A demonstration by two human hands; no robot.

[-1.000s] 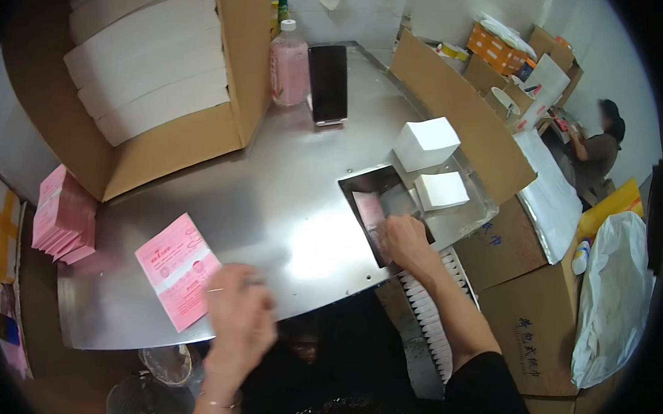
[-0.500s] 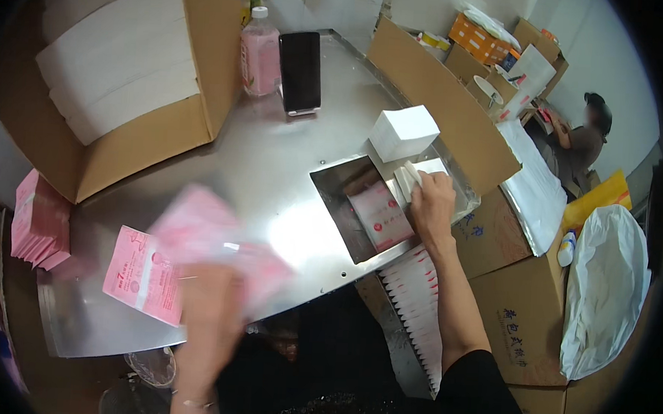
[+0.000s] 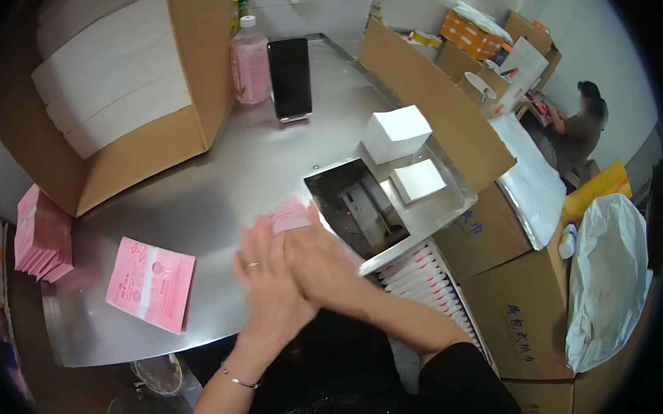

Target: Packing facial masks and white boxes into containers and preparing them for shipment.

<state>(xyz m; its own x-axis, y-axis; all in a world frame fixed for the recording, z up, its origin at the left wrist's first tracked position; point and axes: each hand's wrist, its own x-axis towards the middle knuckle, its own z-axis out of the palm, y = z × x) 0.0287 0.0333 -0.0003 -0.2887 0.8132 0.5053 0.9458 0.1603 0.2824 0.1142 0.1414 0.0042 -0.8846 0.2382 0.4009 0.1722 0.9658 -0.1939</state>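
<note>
Head view: both hands meet over the front edge of the steel table (image 3: 197, 192). The left hand (image 3: 268, 275) and right hand (image 3: 321, 266) are pressed together flat, fingers straight, w/ a pink sachet (image 3: 290, 216) clamped between the palms; only its upper part sticks out above the fingertips. Just right of the hands is a shiny metal tray (image 3: 354, 204), partly hidden by the right hand at its near corner. Behind the tray stand two white boxes, a bigger one (image 3: 395, 132) and a smaller one (image 3: 417, 180). Left on the table lies a flat pink packet (image 3: 151, 284), well apart from the hands, and a stack of pink packets (image 3: 41, 233) sits at the far left edge. At the back: a large cardboard box (image 3: 120, 91) w/ white bundles inside, a pink bottle (image 3: 250, 64) and a black phone (image 3: 289, 77) standing upright beside it. Below the tray is a row of white packets (image 3: 425, 276), next to brown cartons (image 3: 521, 314). Another person (image 3: 579, 126) sits far right.
</note>
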